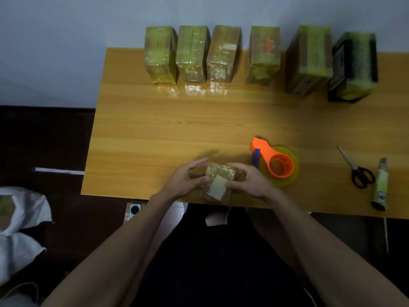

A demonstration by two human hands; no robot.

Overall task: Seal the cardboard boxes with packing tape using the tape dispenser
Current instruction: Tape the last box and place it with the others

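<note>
A small cardboard box [218, 181] with a pale label and shiny tape on top sits at the near edge of the wooden table [177, 129]. My left hand [188, 179] holds its left side and my right hand [247, 181] holds its right side, thumb on the label. Just right of my right hand lies the orange tape dispenser [274, 160] with a yellowish tape roll, flat on the table. Several taped boxes [221, 53] stand in a row along the far edge.
Black-handled scissors [358, 171] and a utility knife [380, 185] lie at the near right. A dark box [353, 67] ends the far row on the right. A white bag [20, 218] sits on the floor to the left. A phone [135, 209] lies below the table edge.
</note>
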